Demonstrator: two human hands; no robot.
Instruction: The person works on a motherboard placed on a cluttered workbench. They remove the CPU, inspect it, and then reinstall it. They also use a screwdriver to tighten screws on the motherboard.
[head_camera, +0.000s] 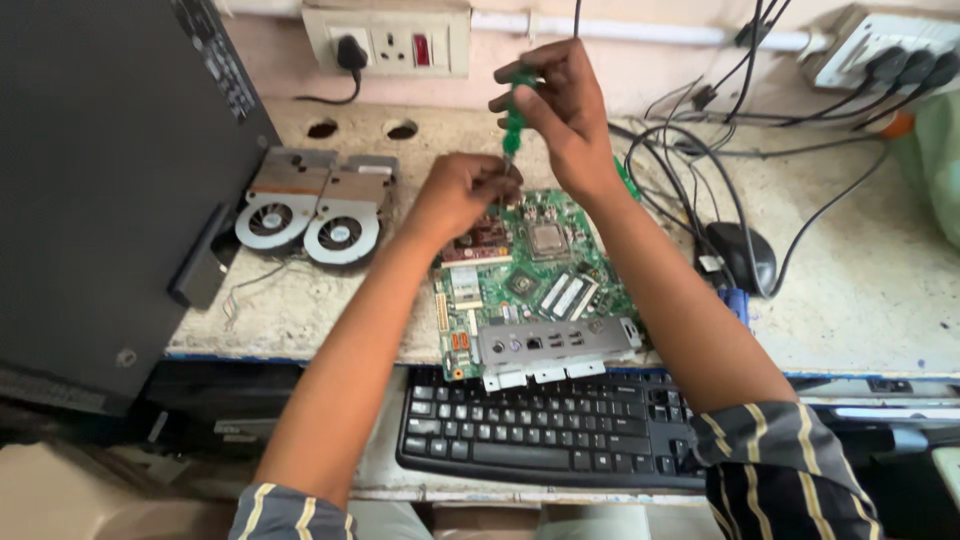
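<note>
Right now the green-handled screwdriver (514, 118) is standing nearly upright above the far end of the green motherboard (530, 280), its long axis running top to bottom with the handle up and the tip pointing down at the board. The right hand (562, 112) is gripping the handle from above, its fingers (520, 100) curled tightly around it so that only parts of the green are showing. The left hand (462, 190) is sitting just below, at the lower end of the shaft, with its fingers bunched close together around the tip area and touching the board's far-left part; whether they are pinching the shaft itself or a screw is hidden. The motherboard is lying flat on the worn tabletop (860, 300), its metal port plate (550, 345) facing the person and overhanging a black keyboard (540, 430). Left of the board, a twin-fan cooler (310, 215) is resting beside a dark computer case (110, 190), and a black mouse (745, 255) is lying to the right among cables.
</note>
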